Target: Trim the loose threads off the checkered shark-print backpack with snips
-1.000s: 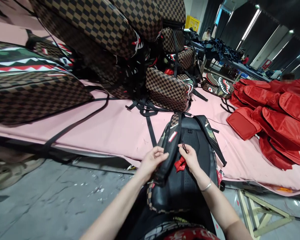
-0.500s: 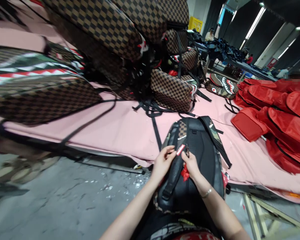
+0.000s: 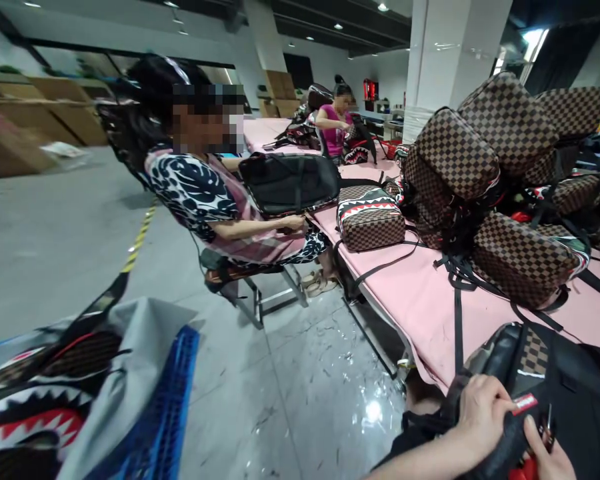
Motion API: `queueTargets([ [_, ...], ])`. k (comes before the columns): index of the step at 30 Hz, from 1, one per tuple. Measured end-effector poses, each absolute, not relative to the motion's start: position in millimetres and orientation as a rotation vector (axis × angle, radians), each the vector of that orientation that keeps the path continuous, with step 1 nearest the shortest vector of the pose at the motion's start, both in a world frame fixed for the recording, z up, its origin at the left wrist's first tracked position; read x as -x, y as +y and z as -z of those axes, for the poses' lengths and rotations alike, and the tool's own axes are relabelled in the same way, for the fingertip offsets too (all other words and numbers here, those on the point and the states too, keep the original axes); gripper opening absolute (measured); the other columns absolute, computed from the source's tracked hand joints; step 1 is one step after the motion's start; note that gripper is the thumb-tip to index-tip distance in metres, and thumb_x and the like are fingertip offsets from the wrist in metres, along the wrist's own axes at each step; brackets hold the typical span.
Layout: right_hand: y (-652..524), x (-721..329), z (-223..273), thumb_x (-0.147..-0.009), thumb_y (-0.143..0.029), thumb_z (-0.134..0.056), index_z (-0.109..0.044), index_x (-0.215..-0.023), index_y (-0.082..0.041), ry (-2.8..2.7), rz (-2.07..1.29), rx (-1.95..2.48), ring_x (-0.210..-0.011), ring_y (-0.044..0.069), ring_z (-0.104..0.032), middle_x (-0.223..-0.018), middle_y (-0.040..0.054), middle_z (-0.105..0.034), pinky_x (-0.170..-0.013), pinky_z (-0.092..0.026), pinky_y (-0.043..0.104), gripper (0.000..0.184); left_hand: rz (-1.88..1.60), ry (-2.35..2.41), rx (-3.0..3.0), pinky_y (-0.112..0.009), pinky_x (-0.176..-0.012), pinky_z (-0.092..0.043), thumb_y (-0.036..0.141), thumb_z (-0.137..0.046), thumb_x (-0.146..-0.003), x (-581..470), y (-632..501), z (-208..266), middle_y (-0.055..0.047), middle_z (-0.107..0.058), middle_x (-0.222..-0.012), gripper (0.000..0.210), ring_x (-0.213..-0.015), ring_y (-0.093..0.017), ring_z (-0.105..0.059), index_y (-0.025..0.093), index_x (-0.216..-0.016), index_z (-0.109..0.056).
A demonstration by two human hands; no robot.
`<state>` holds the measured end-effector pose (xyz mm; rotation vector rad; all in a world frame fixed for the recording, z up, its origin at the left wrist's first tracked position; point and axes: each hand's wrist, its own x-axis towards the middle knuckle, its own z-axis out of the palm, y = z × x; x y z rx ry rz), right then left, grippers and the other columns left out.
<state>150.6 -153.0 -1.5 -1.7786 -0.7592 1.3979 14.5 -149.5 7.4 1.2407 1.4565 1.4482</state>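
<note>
A black-backed backpack point(image 3: 575, 413) with a brown checkered patch lies in front of me, partly on the pink table. My left hand point(image 3: 483, 417) pinches its padded shoulder strap beside a small red-and-white label point(image 3: 525, 403). Close by, my right hand point(image 3: 550, 457) is closed around a small dark metal tool point(image 3: 549, 423), whose exact kind I cannot make out. Something red point(image 3: 525, 470) shows below the right thumb. The lower part of the backpack and the right wrist are cut off by the frame.
Checkered backpacks point(image 3: 460, 153) are heaped on the pink table point(image 3: 390, 287). At its left side a seated co-worker point(image 3: 195, 200) has a dark bag point(image 3: 290, 180) on the lap. A blue crate point(image 3: 155, 413) with shark-print bags stands on the floor at lower left. Another person point(image 3: 335, 127) works farther back.
My view has swung left, bringing in the co-worker and the crate, while the red bags have left the frame. Both hands stay at the strap label.
</note>
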Motion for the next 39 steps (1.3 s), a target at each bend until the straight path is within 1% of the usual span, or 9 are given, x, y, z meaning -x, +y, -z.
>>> queueTargets([
  [8, -141, -137, -15, -0.044, -0.058, -0.079, -0.060, -0.079, -0.019, -0.870, -1.234, 1.740, -0.049, 0.019, -0.055, -0.061, 0.0035, -0.059, -0.037, -0.042, 0.028, 0.056, -1.204, 1.178, -1.202, -0.025, -0.061, -0.038, 0.026, -0.067, -0.068, 38, -161, -11, 0.002, -0.060, -0.065, 0.010, -0.062, -0.014, -0.053, 0.020, -0.064, -0.061],
  [12, -144, -114, -37, -0.052, -0.059, -0.076, -0.060, -0.090, -0.016, -0.897, -1.246, 1.608, -0.053, 0.012, -0.053, -0.070, 0.0018, -0.059, -0.046, -0.043, 0.024, 0.059, -1.192, 1.259, -1.169, -0.026, -0.060, -0.041, 0.031, -0.052, -0.073, 97, -184, -3, -0.002, -0.060, -0.067, 0.016, -0.064, -0.018, -0.055, 0.019, -0.073, -0.062],
  [14, -141, -104, -45, -0.054, -0.061, -0.073, -0.059, -0.087, -0.015, -0.958, -1.243, 1.574, -0.050, 0.009, -0.046, -0.063, -0.0020, -0.052, -0.045, -0.038, 0.021, 0.058, -1.186, 1.490, -1.162, -0.033, -0.065, -0.046, 0.032, -0.040, -0.077, 132, -187, 6, -0.008, -0.063, -0.076, 0.030, -0.068, -0.024, -0.059, 0.018, -0.085, -0.064],
  [16, -133, -100, -48, -0.052, -0.064, -0.071, -0.053, -0.073, -0.016, -0.979, -1.244, 1.565, -0.045, 0.006, -0.036, -0.054, -0.0062, -0.040, -0.043, -0.031, 0.019, 0.056, -1.117, 1.885, -1.380, -0.048, -0.088, -0.042, 0.028, -0.042, -0.074, 159, -182, 14, -0.016, -0.060, -0.111, 0.042, -0.102, -0.037, -0.056, 0.017, -0.109, -0.062],
  [19, -124, -101, -48, -0.056, -0.065, -0.066, -0.040, -0.062, -0.018, -1.043, -1.253, 1.549, -0.044, 0.005, -0.032, -0.051, -0.0076, -0.033, -0.044, -0.027, 0.019, 0.054, -0.968, 2.133, -1.463, -0.066, -0.095, -0.029, 0.041, -0.043, -0.081, 165, -173, 14, -0.024, -0.015, -0.150, 0.060, -0.128, -0.051, -0.027, 0.011, -0.134, -0.044],
  [24, -124, -101, -42, -0.067, -0.064, -0.057, -0.040, -0.061, -0.018, -1.221, -1.193, 1.597, -0.045, 0.006, -0.031, -0.050, -0.0055, -0.038, -0.045, -0.024, 0.020, 0.049, -0.983, 1.465, -1.650, -0.044, -0.109, -0.029, 0.050, -0.051, -0.081, 88, -173, -13, -0.011, -0.034, -0.146, 0.060, -0.131, -0.031, -0.035, 0.019, -0.132, -0.048],
  [28, -123, -109, -38, -0.076, -0.061, -0.052, -0.045, -0.062, -0.016, -1.351, -1.190, 1.520, -0.046, 0.006, -0.032, -0.051, -0.0039, -0.042, -0.047, -0.024, 0.020, 0.048, -1.109, 1.293, -1.479, -0.045, -0.109, -0.030, 0.047, -0.064, -0.071, 32, -167, -18, -0.014, -0.048, -0.135, 0.062, -0.127, -0.032, -0.042, 0.018, -0.124, -0.055],
  [33, -126, -126, -48, -0.078, -0.057, -0.054, -0.062, -0.073, -0.013, -1.209, -1.174, 1.413, -0.048, 0.007, -0.034, -0.052, -0.0038, -0.040, -0.049, -0.026, 0.021, 0.045, -0.967, 0.855, -0.528, -0.039, -0.083, -0.055, 0.043, -0.068, -0.072, 35, -161, -22, -0.018, -0.062, -0.116, 0.047, -0.093, -0.030, -0.065, 0.011, -0.106, -0.064],
  [39, -136, -129, -57, -0.076, -0.048, -0.059, -0.067, -0.080, -0.015, -1.252, -1.062, 1.453, -0.058, 0.012, -0.050, -0.064, 0.0011, -0.054, -0.059, -0.040, 0.025, 0.034, -0.947, 0.749, -0.130, -0.026, -0.063, -0.059, 0.013, -0.057, -0.082, 43, -161, -48, -0.018, -0.065, -0.108, 0.021, -0.075, -0.023, -0.068, 0.006, -0.100, -0.065],
])
